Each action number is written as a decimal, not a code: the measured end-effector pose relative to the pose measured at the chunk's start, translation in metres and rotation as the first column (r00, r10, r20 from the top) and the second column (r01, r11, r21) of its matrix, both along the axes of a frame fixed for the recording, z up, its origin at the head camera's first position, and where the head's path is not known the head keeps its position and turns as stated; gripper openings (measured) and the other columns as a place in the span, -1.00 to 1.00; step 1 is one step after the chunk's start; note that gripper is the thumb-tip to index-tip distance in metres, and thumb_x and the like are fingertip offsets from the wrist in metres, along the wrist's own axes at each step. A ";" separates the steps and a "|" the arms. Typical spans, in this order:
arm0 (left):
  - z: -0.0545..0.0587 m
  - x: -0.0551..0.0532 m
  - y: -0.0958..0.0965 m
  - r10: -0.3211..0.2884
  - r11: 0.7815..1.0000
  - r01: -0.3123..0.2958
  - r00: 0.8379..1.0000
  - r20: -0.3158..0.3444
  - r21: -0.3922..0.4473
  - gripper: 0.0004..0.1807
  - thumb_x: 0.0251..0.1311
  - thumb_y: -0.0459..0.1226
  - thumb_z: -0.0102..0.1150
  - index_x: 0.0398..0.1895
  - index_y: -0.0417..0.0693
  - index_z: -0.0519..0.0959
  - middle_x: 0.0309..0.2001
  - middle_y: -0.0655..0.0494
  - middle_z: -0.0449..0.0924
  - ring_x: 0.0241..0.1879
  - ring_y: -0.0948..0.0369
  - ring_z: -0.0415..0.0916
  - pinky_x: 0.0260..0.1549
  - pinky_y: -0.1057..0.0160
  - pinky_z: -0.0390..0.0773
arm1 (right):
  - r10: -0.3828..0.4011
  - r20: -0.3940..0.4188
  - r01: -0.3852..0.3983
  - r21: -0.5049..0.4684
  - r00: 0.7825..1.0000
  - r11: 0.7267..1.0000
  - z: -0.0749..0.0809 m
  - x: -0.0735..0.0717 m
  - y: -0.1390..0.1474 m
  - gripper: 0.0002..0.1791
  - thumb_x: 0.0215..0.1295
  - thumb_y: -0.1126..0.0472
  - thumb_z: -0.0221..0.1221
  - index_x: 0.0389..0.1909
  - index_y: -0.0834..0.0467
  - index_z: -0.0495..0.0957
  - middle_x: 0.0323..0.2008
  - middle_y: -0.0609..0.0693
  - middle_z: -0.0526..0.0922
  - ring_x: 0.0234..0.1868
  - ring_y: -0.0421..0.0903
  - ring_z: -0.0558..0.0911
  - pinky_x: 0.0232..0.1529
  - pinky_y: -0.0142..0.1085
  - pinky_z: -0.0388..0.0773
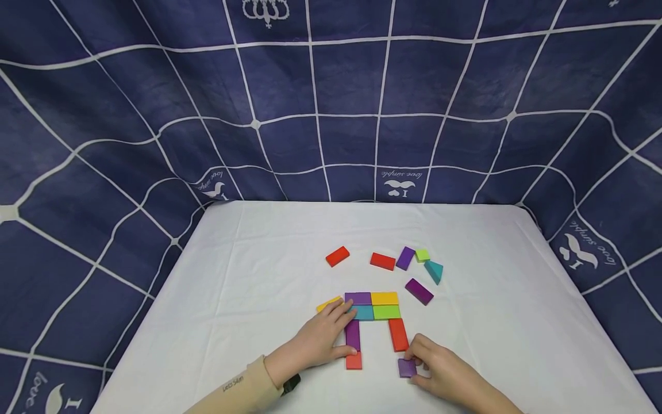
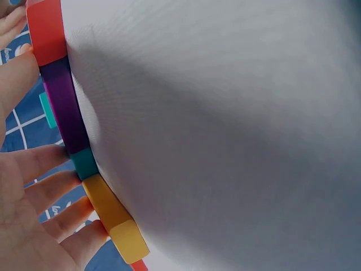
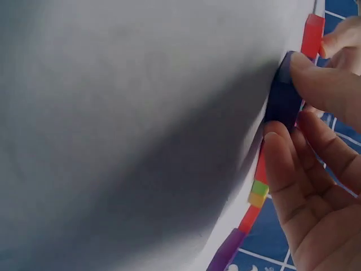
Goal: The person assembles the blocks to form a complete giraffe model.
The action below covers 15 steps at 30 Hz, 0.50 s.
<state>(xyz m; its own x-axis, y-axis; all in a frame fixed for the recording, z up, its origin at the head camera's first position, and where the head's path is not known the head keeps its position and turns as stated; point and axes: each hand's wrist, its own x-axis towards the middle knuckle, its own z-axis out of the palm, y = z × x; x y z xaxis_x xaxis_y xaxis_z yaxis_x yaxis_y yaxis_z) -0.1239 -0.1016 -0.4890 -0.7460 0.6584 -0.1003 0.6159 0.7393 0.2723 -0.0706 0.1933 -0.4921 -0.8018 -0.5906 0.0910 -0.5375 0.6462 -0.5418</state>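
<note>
Flat coloured blocks form a figure on the table. Its top is a purple block (image 1: 358,298) and a yellow block (image 1: 385,298) above a teal block (image 1: 364,313) and a green block (image 1: 386,312). Below hang a purple block (image 1: 352,335) with a small red block (image 1: 354,361) on the left, and a red block (image 1: 398,334) on the right. My left hand (image 1: 322,336) rests spread over the left side, thumb at the small red block, fingers near the teal and a tilted yellow block (image 2: 115,217). My right hand (image 1: 439,368) pinches a small purple block (image 1: 407,368) just below the right red block.
Beyond the figure lie loose blocks: a red one (image 1: 338,256), another red one (image 1: 383,261), a purple one (image 1: 405,258), a small green one (image 1: 422,255), a teal triangle (image 1: 434,271) and a dark purple one (image 1: 419,291). A blue checked curtain (image 1: 346,138) surrounds the white-covered table (image 1: 258,276).
</note>
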 end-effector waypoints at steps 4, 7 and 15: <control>-0.002 -0.001 0.000 -0.001 1.000 0.001 1.000 -0.008 -0.003 -0.13 0.24 0.22 0.13 0.48 -0.07 0.24 0.52 0.01 0.15 0.48 0.01 0.13 0.36 0.08 0.37 | -0.058 0.035 0.057 0.025 0.998 0.998 -0.002 0.001 -0.001 -0.58 -0.06 0.14 0.51 -0.20 0.00 0.52 -0.26 -0.28 0.42 -0.32 -0.42 0.43 -0.37 -0.51 0.53; -0.003 -0.002 0.000 0.000 1.000 0.000 1.000 -0.008 0.000 -0.13 0.24 0.21 0.13 0.48 -0.07 0.24 0.52 0.00 0.15 0.49 0.01 0.12 0.37 0.08 0.36 | -0.106 0.070 0.103 0.048 0.992 0.994 -0.001 0.000 -0.001 -0.46 -0.11 0.03 0.54 -0.14 0.02 0.48 -0.20 -0.25 0.38 -0.32 -0.42 0.40 -0.37 -0.51 0.52; -0.005 -0.002 0.000 0.002 1.000 -0.002 1.000 -0.002 0.004 -0.13 0.24 0.21 0.13 0.48 -0.07 0.24 0.52 0.01 0.15 0.49 0.02 0.11 0.37 0.09 0.35 | -0.117 0.112 0.112 0.046 0.987 0.993 -0.001 -0.007 -0.003 -0.48 -0.14 0.08 0.55 -0.17 0.03 0.50 -0.25 -0.22 0.34 -0.37 -0.43 0.36 -0.41 -0.53 0.48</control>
<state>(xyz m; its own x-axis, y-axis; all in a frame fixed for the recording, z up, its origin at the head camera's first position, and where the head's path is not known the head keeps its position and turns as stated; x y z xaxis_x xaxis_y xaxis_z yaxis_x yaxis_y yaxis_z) -0.1258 -0.1013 -0.4937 -0.7474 0.6573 -0.0965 0.6149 0.7395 0.2741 -0.0777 0.1900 -0.4926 -0.8682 -0.4955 -0.0266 -0.3945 0.7218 -0.5687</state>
